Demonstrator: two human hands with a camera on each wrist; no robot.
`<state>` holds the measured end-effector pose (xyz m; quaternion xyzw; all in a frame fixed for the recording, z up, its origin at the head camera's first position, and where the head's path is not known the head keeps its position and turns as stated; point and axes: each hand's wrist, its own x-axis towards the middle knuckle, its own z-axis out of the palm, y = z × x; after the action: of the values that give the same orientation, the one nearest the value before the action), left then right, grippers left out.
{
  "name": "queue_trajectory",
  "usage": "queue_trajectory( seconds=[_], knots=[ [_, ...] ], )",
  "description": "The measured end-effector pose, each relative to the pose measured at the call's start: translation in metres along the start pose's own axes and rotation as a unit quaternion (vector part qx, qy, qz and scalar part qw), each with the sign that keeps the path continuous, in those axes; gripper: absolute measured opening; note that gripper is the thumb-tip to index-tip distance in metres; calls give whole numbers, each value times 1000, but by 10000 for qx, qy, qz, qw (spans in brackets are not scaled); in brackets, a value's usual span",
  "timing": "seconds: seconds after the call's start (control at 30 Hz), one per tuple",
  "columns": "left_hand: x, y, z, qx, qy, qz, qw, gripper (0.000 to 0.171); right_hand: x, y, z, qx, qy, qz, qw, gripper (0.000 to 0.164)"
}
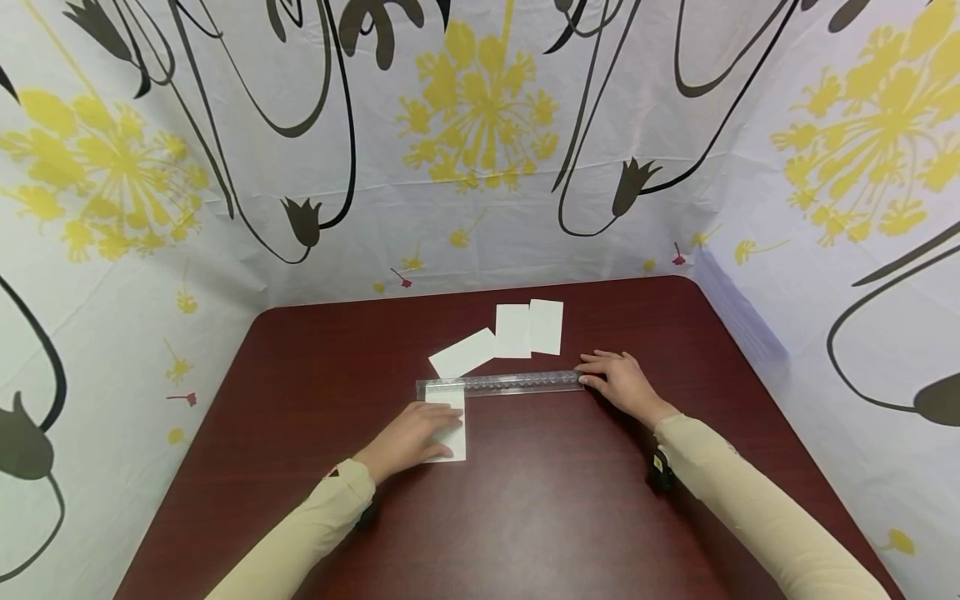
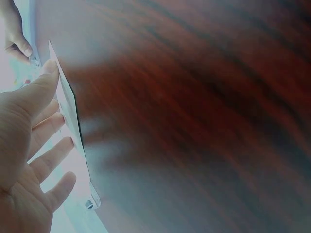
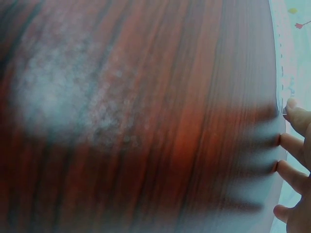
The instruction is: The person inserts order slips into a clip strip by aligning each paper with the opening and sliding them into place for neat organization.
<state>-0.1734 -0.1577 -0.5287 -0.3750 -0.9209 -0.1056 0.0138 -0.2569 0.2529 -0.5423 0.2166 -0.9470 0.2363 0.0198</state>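
A clear plastic ruler [image 1: 517, 383] lies crosswise on the table. Its left end overlaps the top of a small upright white card [image 1: 457, 437]. My left hand [image 1: 417, 435] rests on that card with its fingers spread. In the left wrist view, the left fingertips [image 2: 66, 142] press on the card [image 2: 68, 99], seen nearly edge-on. At the ruler's right end is my right hand [image 1: 621, 385], its thumb touching the ruler. The right wrist view shows the right fingers [image 3: 292, 175] spread apart, tips down on the table, and the thumb beside the ruler's end [image 3: 283, 110].
Beyond the ruler lie several white cards: a slanted one [image 1: 463, 353], an upright one [image 1: 512, 332], and another [image 1: 546, 327] touching it on the right. The dark red table [image 1: 540, 517] ends at a back edge near a flower-patterned cloth [image 1: 480, 242], which also hangs at both sides.
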Motion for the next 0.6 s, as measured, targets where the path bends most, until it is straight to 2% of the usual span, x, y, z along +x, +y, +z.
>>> queue_trajectory(
  seconds=[0.6],
  knots=[
    [5,2,2,131,22,75,9999,50,1,0,-1,7,17,-43,10000,34]
  ],
)
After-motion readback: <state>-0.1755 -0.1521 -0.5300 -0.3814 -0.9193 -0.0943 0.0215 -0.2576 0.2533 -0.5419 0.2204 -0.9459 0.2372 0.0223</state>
